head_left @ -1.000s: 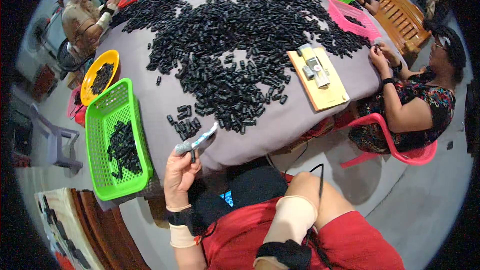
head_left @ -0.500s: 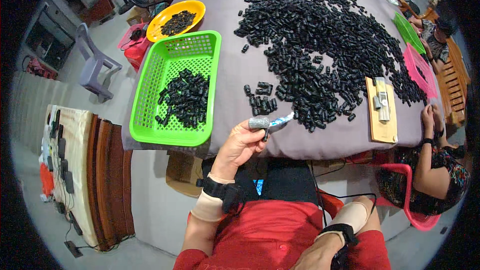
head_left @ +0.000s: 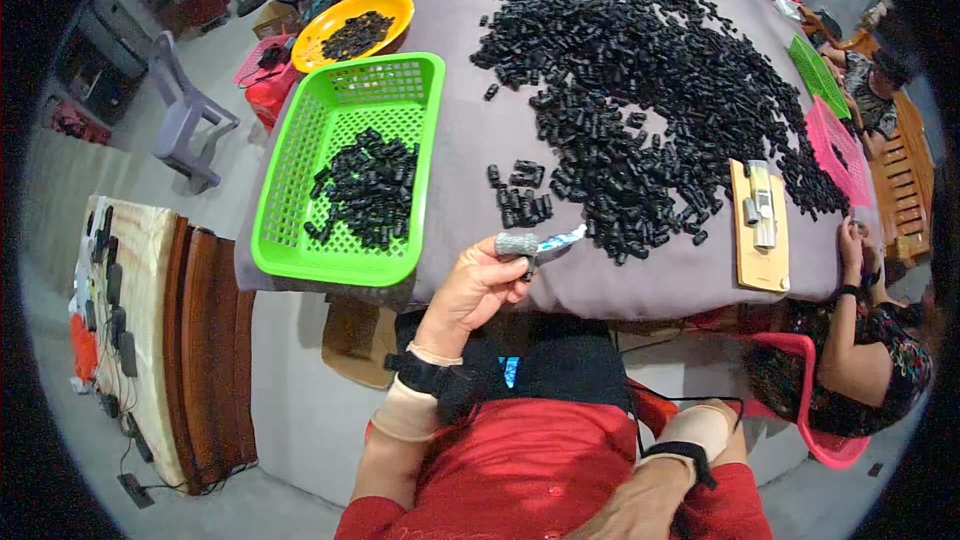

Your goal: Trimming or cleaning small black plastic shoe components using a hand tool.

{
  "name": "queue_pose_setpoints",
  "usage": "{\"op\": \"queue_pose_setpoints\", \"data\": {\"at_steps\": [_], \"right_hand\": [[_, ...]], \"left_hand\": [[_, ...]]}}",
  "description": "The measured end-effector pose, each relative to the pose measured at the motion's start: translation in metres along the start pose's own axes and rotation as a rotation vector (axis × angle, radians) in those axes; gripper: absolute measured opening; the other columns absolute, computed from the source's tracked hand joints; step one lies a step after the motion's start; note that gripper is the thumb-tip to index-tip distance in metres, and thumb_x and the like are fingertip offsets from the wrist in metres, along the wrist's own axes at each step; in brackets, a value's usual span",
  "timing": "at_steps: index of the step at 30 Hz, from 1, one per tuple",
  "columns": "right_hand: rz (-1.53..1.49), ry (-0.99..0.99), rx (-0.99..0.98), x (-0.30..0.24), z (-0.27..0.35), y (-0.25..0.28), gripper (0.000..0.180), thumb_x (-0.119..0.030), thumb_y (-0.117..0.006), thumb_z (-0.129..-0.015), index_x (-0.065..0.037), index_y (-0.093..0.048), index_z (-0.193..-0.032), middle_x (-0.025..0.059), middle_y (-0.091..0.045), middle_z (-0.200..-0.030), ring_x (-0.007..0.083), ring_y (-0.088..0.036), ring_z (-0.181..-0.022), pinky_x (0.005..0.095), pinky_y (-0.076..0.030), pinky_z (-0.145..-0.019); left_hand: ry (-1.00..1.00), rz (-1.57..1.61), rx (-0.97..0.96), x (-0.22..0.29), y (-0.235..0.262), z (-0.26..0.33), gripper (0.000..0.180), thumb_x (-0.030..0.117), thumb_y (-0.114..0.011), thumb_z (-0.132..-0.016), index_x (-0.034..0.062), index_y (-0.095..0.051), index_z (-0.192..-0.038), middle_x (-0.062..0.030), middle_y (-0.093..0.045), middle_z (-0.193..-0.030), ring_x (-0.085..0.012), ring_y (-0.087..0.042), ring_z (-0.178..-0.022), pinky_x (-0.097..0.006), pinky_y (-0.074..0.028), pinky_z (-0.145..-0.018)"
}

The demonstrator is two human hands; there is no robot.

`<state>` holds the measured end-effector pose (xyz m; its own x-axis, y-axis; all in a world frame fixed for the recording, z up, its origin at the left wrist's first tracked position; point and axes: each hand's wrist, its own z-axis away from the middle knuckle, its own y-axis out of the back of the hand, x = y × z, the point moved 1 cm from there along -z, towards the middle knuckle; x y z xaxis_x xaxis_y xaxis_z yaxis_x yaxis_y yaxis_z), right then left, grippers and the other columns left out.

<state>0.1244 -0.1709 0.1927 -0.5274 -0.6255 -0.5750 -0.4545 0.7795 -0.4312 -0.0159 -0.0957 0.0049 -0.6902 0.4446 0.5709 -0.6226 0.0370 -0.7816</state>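
My left hand (head_left: 475, 285) is raised at the table's near edge, thumb and index finger pinched together. A grey wrap covers the index finger, and a small black cylindrical piece (head_left: 530, 265) shows between the fingertips. Just beyond them is a slim blue-and-white tube (head_left: 560, 239) with a white tip; whether the hand touches it I cannot tell. A small group of black pieces (head_left: 522, 206) lies past the hand, beside a large heap of such pieces (head_left: 630, 120). My right hand (head_left: 635, 505) is low over my lap, its fingers hidden or cut off by the lower edge.
Left on the table stands a green basket (head_left: 428, 160) partly filled with black pieces, with a yellow plate (head_left: 402, 12) behind it. A tan board (head_left: 765, 265) carrying a clear tube lies at right. A co-worker (head_left: 860, 370) sits by a pink basket (head_left: 845, 175); another person is farther back.
The view has shifted slightly. My right hand has moved a little left over my lap. My left hand keeps its pinch in nearly the same place.
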Motion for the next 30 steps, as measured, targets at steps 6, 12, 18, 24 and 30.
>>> {"op": "queue_pose_setpoints", "data": {"at_steps": [6, 12, 18, 24, 30], "right_hand": [[0.047, -0.018, 0.070, 0.054, 0.000, -0.042, 0.044, -0.032, -0.053, -0.087, 0.004, -0.044, -0.110, 0.0194, -0.049, -0.105, 0.0339, -0.049, -0.098, 0.0389, -0.041, -0.081], [0.083, -0.007, 0.090, 0.054, -0.004, -0.040, 0.035, -0.027, -0.052, -0.086, 0.003, -0.044, -0.102, 0.0182, -0.049, -0.096, 0.0331, -0.049, -0.089, 0.0381, -0.040, -0.075], [0.138, 0.014, 0.110, 0.051, -0.006, -0.036, 0.023, -0.021, -0.050, -0.086, 0.001, -0.045, -0.089, 0.0166, -0.047, -0.083, 0.0322, -0.048, -0.077, 0.0373, -0.039, -0.066], [0.188, 0.034, 0.138, 0.046, -0.009, -0.028, 0.017, -0.014, -0.049, -0.085, 0.000, -0.045, -0.077, 0.0149, -0.046, -0.070, 0.0312, -0.048, -0.066, 0.0364, -0.037, -0.057], [0.231, 0.058, 0.173, 0.009, -0.013, 0.007, 0.021, -0.008, -0.047, -0.084, -0.001, -0.046, -0.065, 0.0133, -0.045, -0.058, 0.0303, -0.048, -0.054, 0.0356, -0.036, -0.048]], "left_hand": [[-0.011, 0.006, 0.031, 0.001, 0.002, -0.001, 0.023, -0.001, -0.058, -0.079, 0.0052, -0.058, -0.101, -0.0086, -0.060, -0.081, -0.0147, -0.056, -0.063, -0.022, -0.046, -0.054], [-0.025, -0.012, 0.032, 0.000, 0.001, -0.002, 0.022, 0.001, -0.059, -0.080, 0.0073, -0.059, -0.101, -0.0036, -0.060, -0.076, -0.0108, -0.057, -0.059, -0.021, -0.045, -0.051], [-0.015, -0.010, 0.020, 0.000, 0.001, -0.002, 0.025, -0.001, -0.058, -0.079, 0.0042, -0.057, -0.103, -0.0082, -0.059, -0.080, -0.0142, -0.055, -0.063, -0.022, -0.045, -0.055], [-0.023, -0.007, 0.018, 0.000, 0.003, -0.001, 0.023, -0.001, -0.058, -0.080, 0.0044, -0.057, -0.102, -0.0085, -0.059, -0.079, -0.0141, -0.055, -0.063, -0.022, -0.045, -0.053], [-0.015, 0.015, 0.014, -0.002, 0.002, -0.004, 0.020, 0.001, -0.058, -0.081, 0.0057, -0.059, -0.100, -0.0034, -0.059, -0.075, -0.0112, -0.056, -0.057, -0.022, -0.045, -0.050]]}}
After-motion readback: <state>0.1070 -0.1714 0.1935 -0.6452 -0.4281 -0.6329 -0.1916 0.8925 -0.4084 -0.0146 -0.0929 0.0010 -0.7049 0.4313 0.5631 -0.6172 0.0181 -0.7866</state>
